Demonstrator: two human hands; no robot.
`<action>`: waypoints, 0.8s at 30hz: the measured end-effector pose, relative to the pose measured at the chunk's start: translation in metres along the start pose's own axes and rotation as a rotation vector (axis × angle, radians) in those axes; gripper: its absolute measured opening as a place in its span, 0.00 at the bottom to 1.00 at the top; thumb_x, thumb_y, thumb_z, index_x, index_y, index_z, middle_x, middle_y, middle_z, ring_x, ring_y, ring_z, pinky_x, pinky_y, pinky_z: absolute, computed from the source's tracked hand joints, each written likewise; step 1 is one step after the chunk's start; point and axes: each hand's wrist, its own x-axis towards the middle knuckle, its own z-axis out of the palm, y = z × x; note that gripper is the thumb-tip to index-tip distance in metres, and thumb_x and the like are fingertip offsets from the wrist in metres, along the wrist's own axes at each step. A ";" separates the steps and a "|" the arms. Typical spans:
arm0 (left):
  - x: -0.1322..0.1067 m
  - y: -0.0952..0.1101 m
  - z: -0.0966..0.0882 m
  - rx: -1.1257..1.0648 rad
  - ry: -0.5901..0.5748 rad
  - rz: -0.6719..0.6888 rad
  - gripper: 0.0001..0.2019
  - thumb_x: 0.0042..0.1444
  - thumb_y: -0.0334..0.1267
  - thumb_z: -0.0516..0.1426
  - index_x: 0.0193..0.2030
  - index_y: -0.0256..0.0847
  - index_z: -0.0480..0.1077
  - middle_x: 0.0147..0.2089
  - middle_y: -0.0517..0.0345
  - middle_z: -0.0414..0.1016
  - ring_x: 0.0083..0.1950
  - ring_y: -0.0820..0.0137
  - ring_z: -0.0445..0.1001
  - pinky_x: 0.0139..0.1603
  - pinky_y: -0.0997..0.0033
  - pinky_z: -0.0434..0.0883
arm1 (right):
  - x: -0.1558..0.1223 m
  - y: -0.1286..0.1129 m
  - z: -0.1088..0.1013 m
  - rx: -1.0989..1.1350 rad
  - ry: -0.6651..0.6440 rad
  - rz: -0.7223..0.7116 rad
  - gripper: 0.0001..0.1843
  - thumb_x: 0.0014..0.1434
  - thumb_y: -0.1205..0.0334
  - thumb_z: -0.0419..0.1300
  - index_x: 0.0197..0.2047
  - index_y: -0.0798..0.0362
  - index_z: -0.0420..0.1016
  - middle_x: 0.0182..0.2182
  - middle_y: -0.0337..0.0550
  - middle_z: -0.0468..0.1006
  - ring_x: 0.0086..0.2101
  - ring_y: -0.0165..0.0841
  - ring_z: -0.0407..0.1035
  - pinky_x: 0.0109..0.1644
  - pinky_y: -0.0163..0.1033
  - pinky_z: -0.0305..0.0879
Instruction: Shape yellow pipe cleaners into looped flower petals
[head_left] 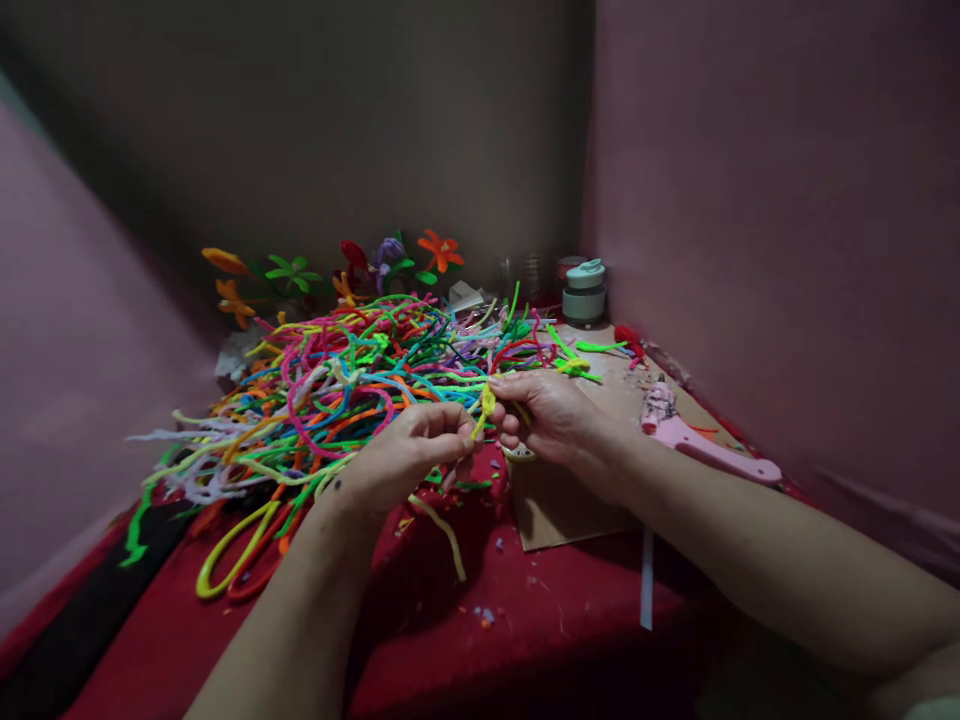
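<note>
My left hand and my right hand meet above the red cloth, both pinched on one yellow pipe cleaner held between them. Its free tail hangs down under my left hand and curls over the cloth. Just behind the hands spreads a big loose pile of pipe cleaners in many colours.
Finished pipe-cleaner flowers stand along the back wall. A pale green lidded jar sits in the back right corner. A brown cardboard sheet lies under my right wrist, with a pink glue gun on its right. Pink walls close in on both sides.
</note>
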 end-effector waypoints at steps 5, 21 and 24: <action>0.002 -0.002 -0.003 0.028 0.091 -0.057 0.07 0.49 0.37 0.57 0.27 0.36 0.66 0.20 0.64 0.63 0.19 0.79 0.59 0.19 0.79 0.57 | -0.001 0.003 0.000 -0.065 -0.018 -0.104 0.10 0.56 0.70 0.52 0.23 0.57 0.63 0.13 0.35 0.67 0.12 0.22 0.57 0.14 0.28 0.56; 0.010 -0.008 0.018 -0.559 0.149 -0.051 0.07 0.46 0.33 0.62 0.31 0.33 0.70 0.23 0.61 0.69 0.17 0.85 0.61 0.15 0.87 0.59 | -0.004 0.005 0.003 -0.238 -0.031 -0.250 0.10 0.52 0.63 0.58 0.22 0.56 0.64 0.14 0.32 0.65 0.12 0.21 0.56 0.14 0.27 0.55; 0.007 -0.007 0.014 -0.495 0.085 -0.056 0.07 0.48 0.35 0.60 0.30 0.34 0.69 0.18 0.63 0.66 0.12 0.82 0.60 0.10 0.85 0.59 | -0.006 0.004 0.005 -0.266 -0.029 -0.259 0.11 0.52 0.64 0.58 0.20 0.57 0.64 0.13 0.33 0.65 0.13 0.21 0.57 0.14 0.27 0.53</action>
